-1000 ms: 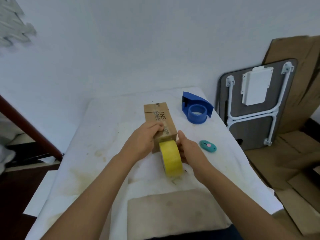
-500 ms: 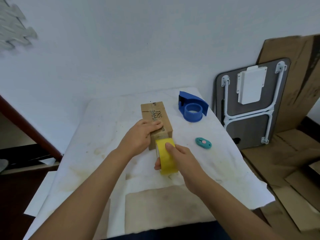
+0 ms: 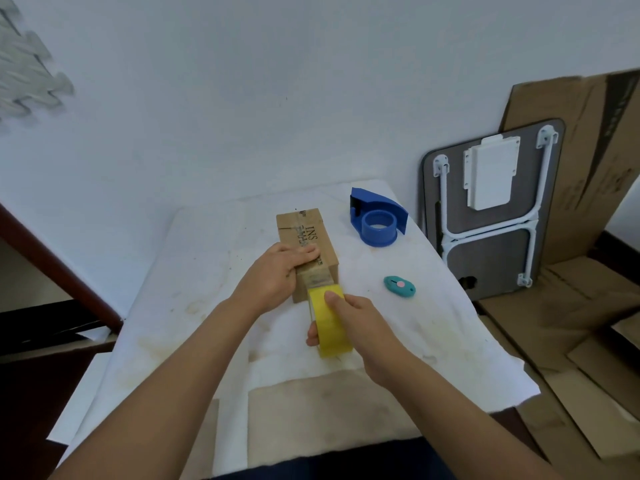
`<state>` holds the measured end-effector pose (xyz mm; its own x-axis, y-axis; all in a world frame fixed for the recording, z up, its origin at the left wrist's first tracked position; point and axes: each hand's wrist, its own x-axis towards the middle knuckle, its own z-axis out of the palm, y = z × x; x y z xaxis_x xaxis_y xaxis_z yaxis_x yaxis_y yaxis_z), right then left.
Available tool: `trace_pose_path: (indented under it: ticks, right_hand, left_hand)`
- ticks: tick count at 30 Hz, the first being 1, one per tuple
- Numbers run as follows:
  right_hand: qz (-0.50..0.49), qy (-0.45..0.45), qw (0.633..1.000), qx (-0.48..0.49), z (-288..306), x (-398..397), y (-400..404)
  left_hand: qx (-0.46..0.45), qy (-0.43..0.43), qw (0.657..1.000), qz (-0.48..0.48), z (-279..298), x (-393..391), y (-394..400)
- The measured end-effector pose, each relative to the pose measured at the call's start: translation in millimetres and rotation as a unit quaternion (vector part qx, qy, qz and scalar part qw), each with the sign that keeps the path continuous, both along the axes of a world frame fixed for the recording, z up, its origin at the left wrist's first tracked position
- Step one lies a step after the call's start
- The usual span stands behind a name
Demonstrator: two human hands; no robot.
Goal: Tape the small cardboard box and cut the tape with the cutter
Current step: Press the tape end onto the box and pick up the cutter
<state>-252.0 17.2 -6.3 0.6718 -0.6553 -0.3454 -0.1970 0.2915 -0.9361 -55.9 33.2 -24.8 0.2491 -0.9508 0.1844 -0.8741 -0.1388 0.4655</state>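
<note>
A small brown cardboard box (image 3: 306, 226) lies lengthwise on the white-covered table (image 3: 194, 271). My left hand (image 3: 277, 273) presses down on its near top, fingers flat across the lid. My right hand (image 3: 356, 320) grips a yellow tape roll (image 3: 327, 323) just in front of the box's near end. A short clear strip of tape runs from the roll up onto the box's near edge. A small teal cutter (image 3: 399, 286) with a pink button lies on the table to the right of the box, apart from both hands.
A blue tape dispenser (image 3: 377, 218) stands at the table's back right. A folded grey table (image 3: 491, 209) and cardboard sheets (image 3: 571, 306) lean against the wall and cover the floor on the right. A dark wooden rail (image 3: 59, 271) runs at the left.
My right hand moved from beside the roll to gripping over it and drew the roll back toward me, away from the box. My left hand stayed on the box.
</note>
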Motion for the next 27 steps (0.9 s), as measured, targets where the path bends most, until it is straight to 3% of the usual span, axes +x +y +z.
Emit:
trace_pose_path:
  ticks: [18,27]
  right_hand:
    - [0.045,0.061,0.996,0.056,2,0,-4]
    - [0.061,0.048,0.995,0.062,9,-2,-2]
  left_hand:
    - [-0.008,0.024,1.0,0.01,1,-2,1]
    - [-0.076,0.085,0.991,0.076,-5,-12,-2]
